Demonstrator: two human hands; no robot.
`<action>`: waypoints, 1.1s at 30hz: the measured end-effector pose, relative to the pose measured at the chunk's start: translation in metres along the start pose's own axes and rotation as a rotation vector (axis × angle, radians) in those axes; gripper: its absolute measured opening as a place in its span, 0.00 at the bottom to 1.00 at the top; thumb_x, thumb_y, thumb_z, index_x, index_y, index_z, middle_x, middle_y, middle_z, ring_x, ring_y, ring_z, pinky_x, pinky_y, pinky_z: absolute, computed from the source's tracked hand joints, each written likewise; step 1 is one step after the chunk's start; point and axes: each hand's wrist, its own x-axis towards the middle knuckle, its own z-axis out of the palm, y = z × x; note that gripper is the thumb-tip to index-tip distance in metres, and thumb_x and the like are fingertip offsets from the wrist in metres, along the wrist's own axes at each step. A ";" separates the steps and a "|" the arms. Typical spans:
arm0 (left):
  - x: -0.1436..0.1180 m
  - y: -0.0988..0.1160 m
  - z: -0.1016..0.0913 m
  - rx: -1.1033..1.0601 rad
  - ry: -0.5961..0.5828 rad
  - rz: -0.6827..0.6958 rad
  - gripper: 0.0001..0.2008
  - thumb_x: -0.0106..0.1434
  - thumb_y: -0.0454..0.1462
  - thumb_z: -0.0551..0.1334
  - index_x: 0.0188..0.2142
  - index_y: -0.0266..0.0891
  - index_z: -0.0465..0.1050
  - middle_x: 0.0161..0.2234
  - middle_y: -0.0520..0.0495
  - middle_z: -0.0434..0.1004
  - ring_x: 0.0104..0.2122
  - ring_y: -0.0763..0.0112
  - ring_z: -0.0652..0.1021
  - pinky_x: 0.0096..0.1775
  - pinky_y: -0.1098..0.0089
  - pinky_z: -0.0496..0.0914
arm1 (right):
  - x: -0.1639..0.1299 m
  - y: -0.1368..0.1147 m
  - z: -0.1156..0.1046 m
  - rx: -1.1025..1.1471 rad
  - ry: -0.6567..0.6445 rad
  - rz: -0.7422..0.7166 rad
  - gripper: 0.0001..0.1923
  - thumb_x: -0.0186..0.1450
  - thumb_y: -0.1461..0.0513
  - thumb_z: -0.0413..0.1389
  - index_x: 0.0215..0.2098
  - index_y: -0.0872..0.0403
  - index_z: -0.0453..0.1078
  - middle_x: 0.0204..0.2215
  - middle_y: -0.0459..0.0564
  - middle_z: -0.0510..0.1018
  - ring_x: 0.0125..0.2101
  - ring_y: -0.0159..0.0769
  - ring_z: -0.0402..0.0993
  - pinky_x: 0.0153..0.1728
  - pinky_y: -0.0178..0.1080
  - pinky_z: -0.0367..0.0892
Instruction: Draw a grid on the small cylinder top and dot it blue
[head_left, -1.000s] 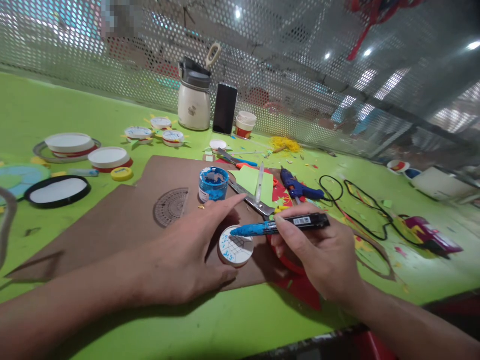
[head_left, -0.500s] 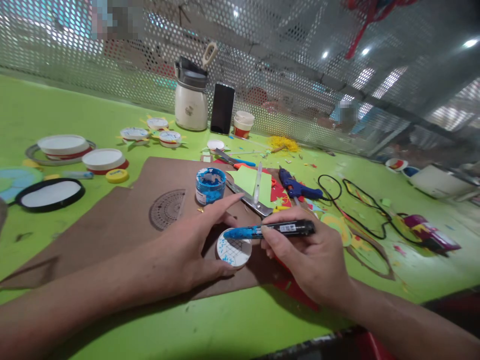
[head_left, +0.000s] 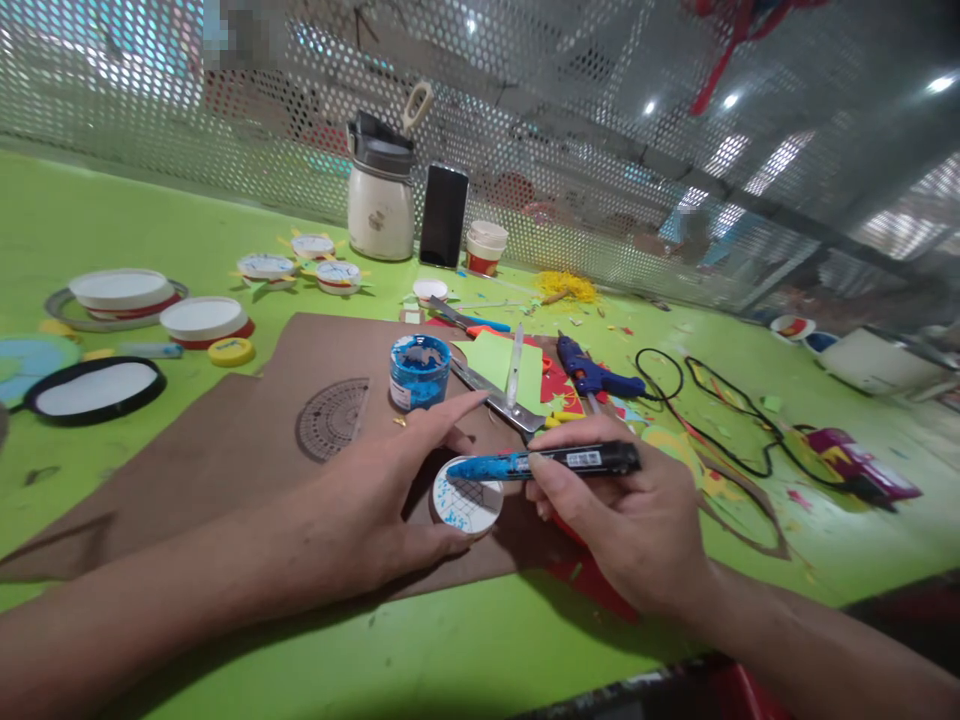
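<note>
Head view: my right hand (head_left: 619, 505) grasps a paint-smeared marker (head_left: 510, 465), its blue tip over a white disc (head_left: 471, 502) (grid lines and blue dabs mark its face). My left hand (head_left: 375, 500) grips the disc's rim between thumb and fingers; the disc lies on brown cardboard (head_left: 240, 440), nearer me than the blue paint jar (head_left: 418, 375).

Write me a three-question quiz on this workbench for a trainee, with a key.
1. Which hand holds the blue-stained pen?
2. True or false: the phone is lying flat.
3. Which of these lies on the brown board: (a) the yellow lid, (b) the protractor, (c) the white jug?

Key: 1. The right hand. 2. False; the phone stands upright. 3. (b).
</note>
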 end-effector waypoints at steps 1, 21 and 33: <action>0.000 -0.001 0.000 0.004 0.003 0.006 0.46 0.61 0.41 0.69 0.76 0.49 0.55 0.54 0.46 0.85 0.51 0.54 0.85 0.53 0.60 0.78 | 0.000 0.000 0.000 -0.006 -0.012 -0.008 0.03 0.66 0.63 0.68 0.37 0.51 0.79 0.24 0.42 0.83 0.21 0.30 0.78 0.24 0.31 0.74; 0.001 0.000 0.000 -0.012 -0.013 0.006 0.46 0.60 0.41 0.70 0.76 0.49 0.55 0.55 0.45 0.84 0.52 0.53 0.84 0.55 0.59 0.77 | 0.002 -0.003 -0.003 0.024 -0.033 0.054 0.03 0.67 0.62 0.67 0.35 0.51 0.79 0.22 0.43 0.82 0.20 0.30 0.78 0.22 0.30 0.74; 0.001 0.000 0.000 -0.019 -0.016 -0.009 0.47 0.60 0.41 0.70 0.76 0.51 0.55 0.55 0.47 0.84 0.51 0.54 0.84 0.53 0.59 0.77 | 0.005 -0.004 -0.003 0.010 -0.026 0.083 0.04 0.66 0.61 0.67 0.34 0.52 0.78 0.21 0.43 0.82 0.20 0.31 0.78 0.22 0.30 0.74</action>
